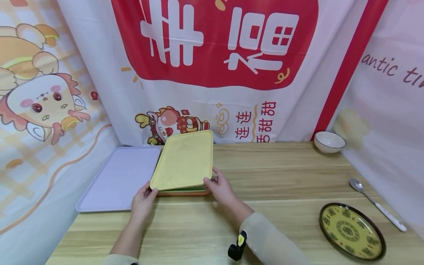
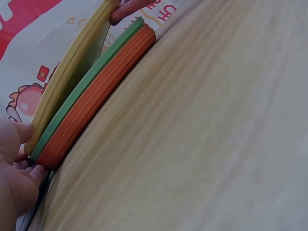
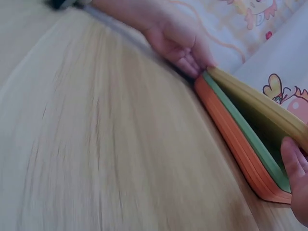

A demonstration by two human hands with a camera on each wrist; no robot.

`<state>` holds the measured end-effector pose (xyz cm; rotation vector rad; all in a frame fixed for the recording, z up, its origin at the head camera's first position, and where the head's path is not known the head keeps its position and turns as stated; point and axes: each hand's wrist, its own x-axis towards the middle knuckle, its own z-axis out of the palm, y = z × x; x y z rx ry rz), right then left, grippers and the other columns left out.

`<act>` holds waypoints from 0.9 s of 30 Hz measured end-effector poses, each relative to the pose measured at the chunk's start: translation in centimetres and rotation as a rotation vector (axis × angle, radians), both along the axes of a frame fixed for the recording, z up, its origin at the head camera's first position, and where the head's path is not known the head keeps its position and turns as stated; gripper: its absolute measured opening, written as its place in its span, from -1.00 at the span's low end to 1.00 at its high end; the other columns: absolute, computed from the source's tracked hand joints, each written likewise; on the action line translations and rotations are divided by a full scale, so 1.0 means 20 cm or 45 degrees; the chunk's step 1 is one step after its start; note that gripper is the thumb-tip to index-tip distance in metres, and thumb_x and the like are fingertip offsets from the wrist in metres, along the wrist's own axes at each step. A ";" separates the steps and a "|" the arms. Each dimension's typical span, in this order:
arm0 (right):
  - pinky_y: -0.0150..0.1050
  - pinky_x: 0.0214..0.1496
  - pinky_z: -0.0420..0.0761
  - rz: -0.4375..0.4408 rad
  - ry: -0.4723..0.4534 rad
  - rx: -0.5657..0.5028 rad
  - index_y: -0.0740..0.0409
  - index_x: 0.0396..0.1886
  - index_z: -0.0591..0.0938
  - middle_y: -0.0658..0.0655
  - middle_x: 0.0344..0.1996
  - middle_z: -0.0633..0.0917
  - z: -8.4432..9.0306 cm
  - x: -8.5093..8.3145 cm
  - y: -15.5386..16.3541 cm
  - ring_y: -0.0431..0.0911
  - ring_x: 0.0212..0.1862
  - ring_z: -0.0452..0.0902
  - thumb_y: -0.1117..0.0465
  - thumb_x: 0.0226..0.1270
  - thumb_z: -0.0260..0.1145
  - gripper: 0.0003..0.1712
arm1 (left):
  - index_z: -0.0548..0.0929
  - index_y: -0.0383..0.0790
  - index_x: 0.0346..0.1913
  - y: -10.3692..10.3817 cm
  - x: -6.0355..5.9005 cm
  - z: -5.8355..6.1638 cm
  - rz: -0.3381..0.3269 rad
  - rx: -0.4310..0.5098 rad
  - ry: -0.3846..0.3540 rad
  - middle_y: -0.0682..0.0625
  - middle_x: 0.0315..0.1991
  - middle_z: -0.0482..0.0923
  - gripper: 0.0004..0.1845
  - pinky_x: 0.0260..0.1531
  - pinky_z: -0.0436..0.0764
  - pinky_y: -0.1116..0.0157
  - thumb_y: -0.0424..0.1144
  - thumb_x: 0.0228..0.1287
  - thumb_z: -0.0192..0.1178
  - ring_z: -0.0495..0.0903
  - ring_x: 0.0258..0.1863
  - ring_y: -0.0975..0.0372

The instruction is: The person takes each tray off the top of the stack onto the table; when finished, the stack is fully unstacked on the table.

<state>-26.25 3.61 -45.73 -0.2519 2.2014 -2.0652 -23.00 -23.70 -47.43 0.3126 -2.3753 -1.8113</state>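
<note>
Peeking beneath yellow tray [image 2: 72, 62]: green tray [image 2: 91, 79], wrist views only.

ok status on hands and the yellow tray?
Left hand and right hand grip yellow tray, near edge lifted off green tray. Purple tray alongside.

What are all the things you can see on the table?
yellow tray: one, yellow, top of the stack, near edge lifted off the green one
green tray: one, green, just under the yellow tray
orange trays: several stacked, exact number unclear, orange, bottom of the stack
purple tray: one, pale purple, flat on the table left of the stack
bowl: one, white, far right by the cloth
spoon: one, silver with white handle, right edge
plate: one, yellow with dark rim, near right
table: one, light wood
left hand: grip on the yellow tray's near left corner
right hand: grip on its near right corner
</note>
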 end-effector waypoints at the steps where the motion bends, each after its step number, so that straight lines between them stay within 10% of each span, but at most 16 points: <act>1: -0.21 0.03 0.75 0.007 -0.049 -0.082 0.28 0.54 0.02 0.36 -0.05 0.60 0.00 0.00 0.00 0.03 -0.13 0.67 0.19 0.47 0.19 -0.19 | 0.09 -0.53 0.46 0.00 0.00 0.00 0.001 0.000 0.000 -0.45 0.45 0.11 -0.36 0.47 0.23 0.08 -0.31 0.48 0.04 0.16 0.47 -0.16; 13: -0.43 -0.22 0.75 -0.085 -0.205 -0.554 0.23 0.55 0.05 0.12 -0.27 0.64 0.06 -0.03 0.04 -0.21 -0.31 0.64 0.46 0.44 0.08 -0.25 | -0.03 -0.50 0.49 0.01 0.00 -0.01 -0.010 0.100 -0.015 -0.43 0.50 -0.01 -0.25 0.48 0.18 0.12 -0.24 0.46 0.09 0.08 0.51 -0.13; 27: -0.43 -0.16 0.73 -0.174 -0.095 -0.549 0.26 0.54 0.07 -0.12 -0.42 0.69 0.18 0.05 0.50 -0.27 -0.32 0.67 0.47 0.48 -0.03 -0.32 | -0.18 -0.53 0.49 0.05 0.00 -0.04 -0.025 0.021 -0.014 -0.48 0.50 -0.13 -0.23 0.50 0.18 0.06 -0.38 0.45 0.03 -0.02 0.51 -0.18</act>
